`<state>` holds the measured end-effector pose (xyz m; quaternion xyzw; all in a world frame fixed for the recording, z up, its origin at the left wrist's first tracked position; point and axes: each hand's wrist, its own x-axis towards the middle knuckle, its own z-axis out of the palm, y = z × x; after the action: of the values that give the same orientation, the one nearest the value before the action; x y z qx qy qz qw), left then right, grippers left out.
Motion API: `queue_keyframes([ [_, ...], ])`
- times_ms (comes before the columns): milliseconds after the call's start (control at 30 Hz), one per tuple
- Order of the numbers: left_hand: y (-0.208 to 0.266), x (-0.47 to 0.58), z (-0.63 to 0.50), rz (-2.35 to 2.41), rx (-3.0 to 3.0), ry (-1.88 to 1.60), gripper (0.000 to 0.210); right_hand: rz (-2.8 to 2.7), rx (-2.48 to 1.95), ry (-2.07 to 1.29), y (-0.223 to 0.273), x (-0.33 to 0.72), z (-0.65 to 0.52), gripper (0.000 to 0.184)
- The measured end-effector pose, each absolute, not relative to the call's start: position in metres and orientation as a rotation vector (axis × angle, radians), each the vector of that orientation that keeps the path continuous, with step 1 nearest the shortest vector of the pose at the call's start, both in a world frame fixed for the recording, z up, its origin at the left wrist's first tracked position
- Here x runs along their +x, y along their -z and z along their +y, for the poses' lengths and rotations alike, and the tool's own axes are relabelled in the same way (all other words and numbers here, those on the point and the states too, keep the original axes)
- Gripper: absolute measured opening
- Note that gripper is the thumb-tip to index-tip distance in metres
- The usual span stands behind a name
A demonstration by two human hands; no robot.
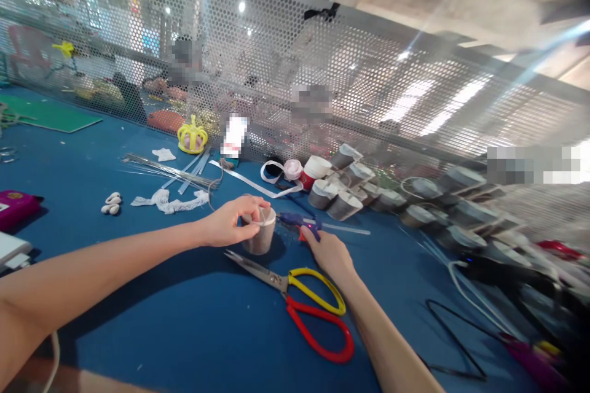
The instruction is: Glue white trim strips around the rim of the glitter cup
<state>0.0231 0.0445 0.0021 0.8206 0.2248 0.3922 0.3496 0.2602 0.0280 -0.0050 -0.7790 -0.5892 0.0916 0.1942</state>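
Observation:
My left hand (230, 221) grips a small grey cup-shaped pot (260, 238) by its top, fingers curled over the pale upper edge. The pot stands upright on the blue table (184, 325). In my right hand (329, 253) is a blue hot glue gun (295, 220), its nozzle pointing left at the pot's side. A clear glue stick (348, 229) sticks out of its back end. Whether the nozzle touches the pot I cannot tell. Just in front of the pot lie scissors (278, 282) with one yellow and one red handle loop, blades slightly apart.
Many grey pots (345, 204) are heaped at the right. Behind my left hand lie lace scraps (170, 201), thin wires (170, 169) and white ribbon (249, 184). A yellow crown-shaped piece (192, 136) stands near the perforated metal screen (258, 31). Far left is a magenta tool (16, 209).

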Motion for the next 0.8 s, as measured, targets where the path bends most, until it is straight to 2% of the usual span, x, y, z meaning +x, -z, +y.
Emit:
queue_keyframes([
  [133, -0.003, 0.023, 0.043, 0.593, 2.186, -0.971, 0.007, -1.708, -2.209, 0.024, -0.005, 0.251, 0.025, 0.029],
  [200, -0.004, 0.024, 0.042, 0.578, 2.226, -0.962, 0.008, -1.834, -2.025, 0.061, -0.016, 0.239, 0.022, 0.026],
  [333, -0.003, 0.025, 0.042, 0.512, 2.274, -0.947, 0.008, -2.084, -1.492, -0.230, -0.037, 0.206, 0.022, 0.035],
  [467, -0.001, 0.024, 0.045, 0.546, 2.257, -0.945, 0.005, -2.182, -1.451, -0.296, -0.047, 0.178, 0.029, 0.041],
  [567, 0.000, 0.024, 0.047, 0.572, 2.228, -0.950, 0.003, -2.185, -1.435, -0.393, -0.048, 0.171, 0.030, 0.036],
  [733, -0.001, 0.025, 0.046, 0.515, 2.233, -0.934, 0.005, -1.888, -1.426, -0.663, -0.045, 0.174, 0.023, 0.018],
  [800, -0.002, 0.024, 0.045, 0.516, 2.227, -0.925, 0.005, -1.788, -1.460, -0.741, -0.043, 0.176, 0.022, 0.016],
])
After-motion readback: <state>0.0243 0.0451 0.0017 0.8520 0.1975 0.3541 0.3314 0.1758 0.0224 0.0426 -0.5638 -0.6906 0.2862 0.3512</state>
